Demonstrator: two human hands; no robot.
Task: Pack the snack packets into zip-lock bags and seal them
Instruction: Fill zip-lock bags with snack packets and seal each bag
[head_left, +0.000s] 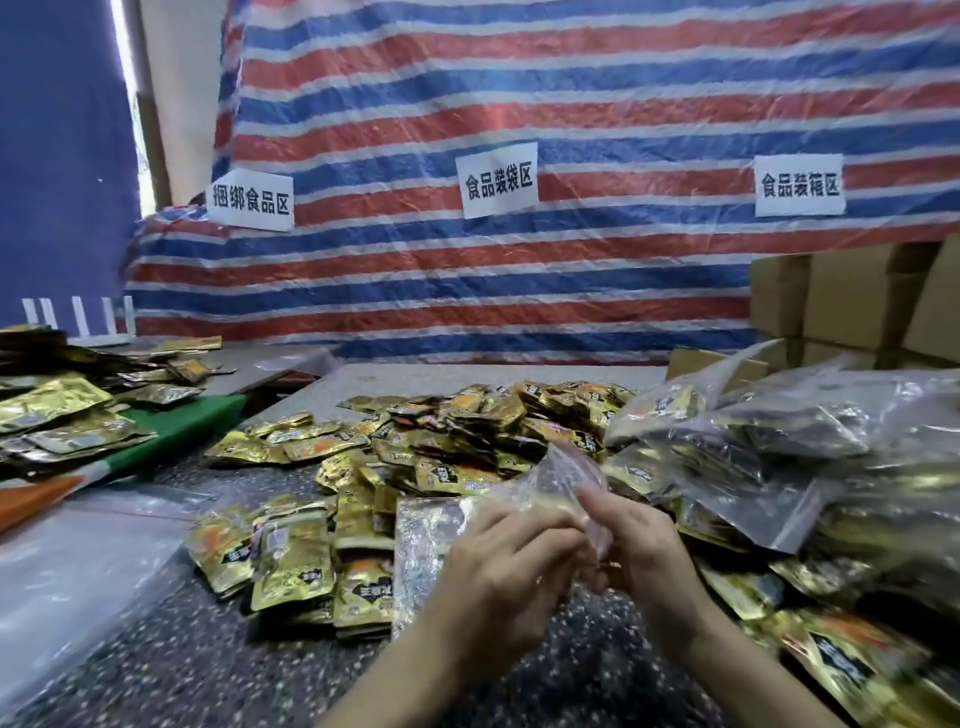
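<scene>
Both hands meet at the lower middle of the view over a clear zip-lock bag (558, 475). My left hand (501, 564) pinches the bag's edge from the left, and my right hand (636, 540) pinches it from the right. The bag looks empty and crumpled, rising above my fingers. Gold snack packets (457, 447) lie in a loose heap on the speckled table (208, 649) right behind and to the left of my hands. Several filled zip-lock bags (810, 452) are piled at the right.
More gold packets (57, 410) lie on a green board at the left. Flat clear bags (78, 561) lie at the lower left. Cardboard boxes (852, 296) stand at the back right. A striped tarp with paper signs (496, 179) hangs behind the table.
</scene>
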